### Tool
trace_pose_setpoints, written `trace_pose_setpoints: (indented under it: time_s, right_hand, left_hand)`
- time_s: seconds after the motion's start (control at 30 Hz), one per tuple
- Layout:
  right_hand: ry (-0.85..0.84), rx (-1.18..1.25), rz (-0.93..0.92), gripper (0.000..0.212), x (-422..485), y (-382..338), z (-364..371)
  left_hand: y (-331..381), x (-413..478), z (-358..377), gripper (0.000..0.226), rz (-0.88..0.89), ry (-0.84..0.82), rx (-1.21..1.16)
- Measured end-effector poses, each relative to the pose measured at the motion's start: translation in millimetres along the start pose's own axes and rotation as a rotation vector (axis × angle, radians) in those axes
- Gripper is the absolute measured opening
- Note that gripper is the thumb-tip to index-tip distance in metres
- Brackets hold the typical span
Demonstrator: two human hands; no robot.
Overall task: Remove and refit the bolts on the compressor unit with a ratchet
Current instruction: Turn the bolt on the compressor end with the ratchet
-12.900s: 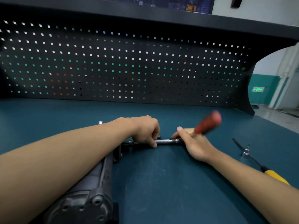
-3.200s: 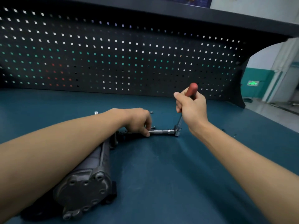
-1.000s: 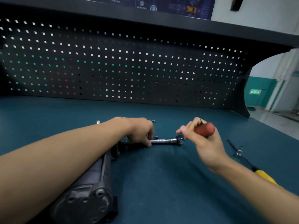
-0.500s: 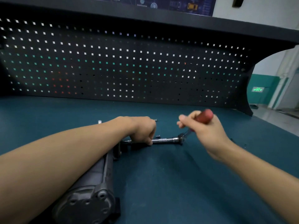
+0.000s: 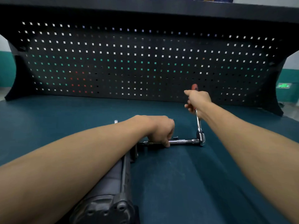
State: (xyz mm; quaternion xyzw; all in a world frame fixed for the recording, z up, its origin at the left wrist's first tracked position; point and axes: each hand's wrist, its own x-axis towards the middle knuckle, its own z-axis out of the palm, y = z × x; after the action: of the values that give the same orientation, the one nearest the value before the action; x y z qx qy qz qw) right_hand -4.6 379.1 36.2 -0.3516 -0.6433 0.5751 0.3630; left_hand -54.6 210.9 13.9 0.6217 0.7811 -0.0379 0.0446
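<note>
A head-worn view looks down two bare forearms over a dark teal workbench top (image 5: 178,183), with a black pegboard (image 5: 145,62) along its far edge.

The compressor unit (image 5: 113,183) is a dark grey cast-metal cylinder lying on its side. It runs from the near edge, left of middle, toward the centre of the bench top, and the left forearm hides much of it. From its far end a chrome extension bar (image 5: 182,141) runs flat to the right and meets the head of the ratchet (image 5: 200,136).

The left hand (image 5: 160,130) is curled down over the inner end of the bar, where it joins the compressor. The right hand (image 5: 198,101) is wrapped round the ratchet's red handle, which stands nearly upright. The bolt being worked is hidden under the left hand, so it cannot be told whether it is coming out or going in. A small silver part (image 5: 115,121) lies beyond the left forearm, toward the far edge.

The compressor looks heavy and rigid, but being round it may roll under torque. It is best steadied by bearing down near the bolt end. The bar and ratchet are stiff, smooth steel, and a long bar can tip off a bolt head. Supporting it close to the socket and pulling on the red grip suits it.
</note>
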Motion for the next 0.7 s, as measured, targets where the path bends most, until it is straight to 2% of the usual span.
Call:
trace_pose_setpoints:
  time_s: [0.1,0.2,0.33,0.5,0.7]
  right_hand:
    - [0.047,-0.046,-0.004,0.024,2,5,3]
    - [0.066,-0.074,-0.083,0.025,-5,3,3]
    - [0.056,0.024,-0.250,0.030,-32,-3,-14]
    - [-0.056,0.176,-0.464,0.037,-98,5,-48]
    - [-0.162,0.077,-0.716,0.040,-159,51,-81]
  left_hand:
    - [-1,0,1,0.020,0.000,0.014,-0.013]
    - [-2,-1,1,0.020,-0.008,0.034,-0.029]
    - [-1,-3,0,0.020,-0.021,0.044,-0.055]
    - [-2,-3,-2,0.024,-0.054,0.038,-0.091]
    - [-15,-17,-15,0.028,-0.209,-0.145,-0.081]
